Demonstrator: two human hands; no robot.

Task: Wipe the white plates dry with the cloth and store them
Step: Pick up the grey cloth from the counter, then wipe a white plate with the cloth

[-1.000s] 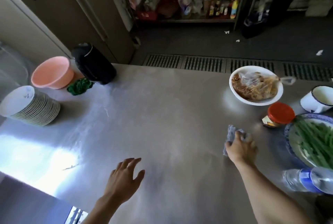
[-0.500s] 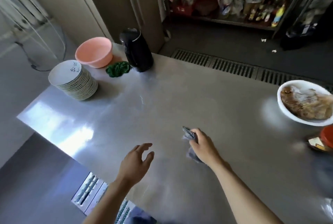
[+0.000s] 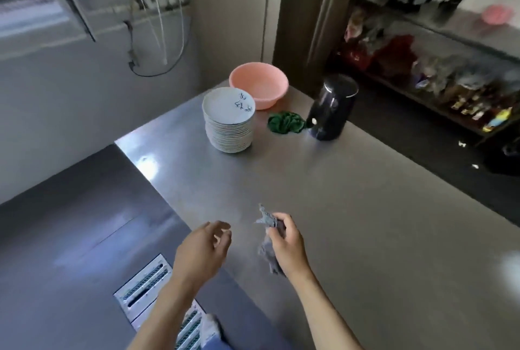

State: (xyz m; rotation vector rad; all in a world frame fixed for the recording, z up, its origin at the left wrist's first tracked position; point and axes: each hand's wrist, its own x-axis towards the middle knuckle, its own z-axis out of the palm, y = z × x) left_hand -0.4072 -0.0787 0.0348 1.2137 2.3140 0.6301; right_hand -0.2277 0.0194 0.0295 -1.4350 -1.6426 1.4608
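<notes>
A tall stack of white plates [image 3: 228, 121] stands on the steel table [image 3: 351, 195] near its far left corner; the top plate bears dark handwriting. My right hand [image 3: 287, 242] grips a crumpled grey cloth [image 3: 267, 237] just above the table's near edge, the cloth hanging below the fist. My left hand [image 3: 201, 251] hovers beside it, about a hand's width to the left, fingers loosely spread and holding nothing. Both hands are well short of the plates.
A pink plastic basin [image 3: 259, 84] sits behind the plates. A green scouring cloth [image 3: 285, 122] and a dark cylindrical container [image 3: 332, 107] stand to their right. A shelf of bottles and bags [image 3: 450, 91] lines the far right. Grey floor with a vent lies left of the table.
The view has swung left, so the food bowls and jar left the frame. My right hand lifted the cloth off the table and carried it leftward; my left hand drew closer to it.
</notes>
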